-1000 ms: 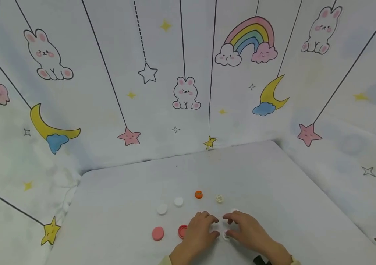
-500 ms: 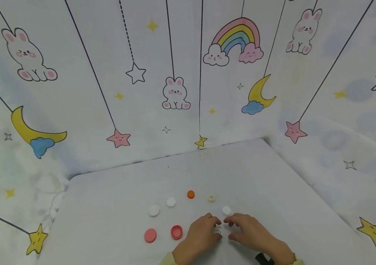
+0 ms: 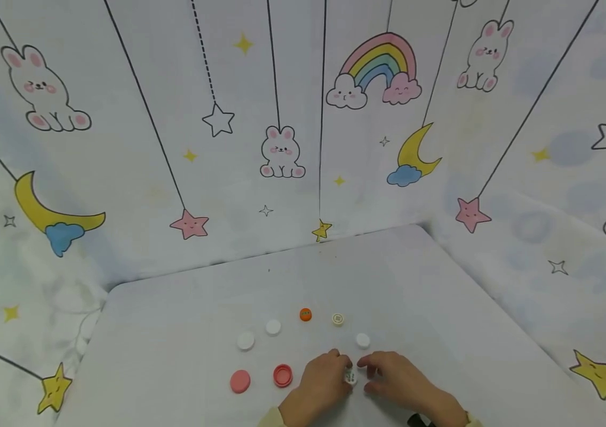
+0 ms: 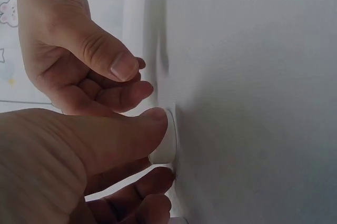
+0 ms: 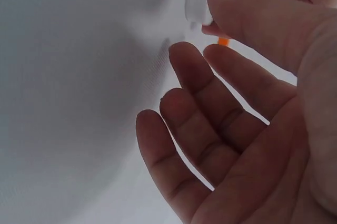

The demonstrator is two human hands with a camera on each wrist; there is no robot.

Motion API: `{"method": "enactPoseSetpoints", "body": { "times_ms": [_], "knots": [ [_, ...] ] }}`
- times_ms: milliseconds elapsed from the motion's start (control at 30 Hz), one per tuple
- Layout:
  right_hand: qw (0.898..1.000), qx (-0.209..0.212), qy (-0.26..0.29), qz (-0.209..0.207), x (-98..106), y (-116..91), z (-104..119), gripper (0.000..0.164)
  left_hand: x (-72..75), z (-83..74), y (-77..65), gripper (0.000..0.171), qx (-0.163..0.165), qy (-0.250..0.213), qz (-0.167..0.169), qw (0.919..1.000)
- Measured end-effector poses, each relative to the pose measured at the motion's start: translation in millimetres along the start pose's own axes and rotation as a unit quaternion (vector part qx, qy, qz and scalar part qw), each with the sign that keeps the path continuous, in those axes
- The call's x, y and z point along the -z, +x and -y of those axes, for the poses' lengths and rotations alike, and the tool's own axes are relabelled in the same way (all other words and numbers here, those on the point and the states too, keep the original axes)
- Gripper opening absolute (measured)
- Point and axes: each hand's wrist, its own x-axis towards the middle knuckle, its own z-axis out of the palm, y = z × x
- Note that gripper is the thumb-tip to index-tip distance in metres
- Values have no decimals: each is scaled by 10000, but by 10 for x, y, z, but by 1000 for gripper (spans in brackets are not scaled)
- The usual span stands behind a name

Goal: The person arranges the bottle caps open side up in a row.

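A small white bottle cap (image 3: pixel 351 376) with dark print on its top lies on the white table, between my two hands. My left hand (image 3: pixel 321 379) pinches it with the thumb on its near side and fingers on the far side. Seen from the left wrist, the cap (image 4: pixel 168 145) stands low and round under the thumb tip. My right hand (image 3: pixel 401 379) hovers just right of it, fingers loosely bent and apart, holding nothing. In the right wrist view the right thumb overlaps the cap (image 5: pixel 197 0).
Around the hands lie several more caps: a pink one (image 3: pixel 240 381), a red one with its hollow up (image 3: pixel 283 375), white ones (image 3: pixel 246 340), an orange one (image 3: pixel 305 314) and a cream one (image 3: pixel 338 319). Another white cap (image 3: pixel 363 340) sits just beyond the right hand. Printed cloth walls enclose the table.
The head view has shifted, so the scene slid left. The right hand has left the printed cap, which now sits at the left hand's fingertips, pinched there.
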Motion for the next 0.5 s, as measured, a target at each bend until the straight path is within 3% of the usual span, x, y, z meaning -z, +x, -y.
{"method": "enactPoseSetpoints", "body": {
  "times_ms": [300,500],
  "knots": [
    [9997,-138,-98,-164,-162,65,13,31,32,-1,-11,19,15,242,-69,9997],
    [9975,-581,-394,-79,-200,88,69,28,7,-4,-16,13,-111,377,-253,9989]
  ]
}}
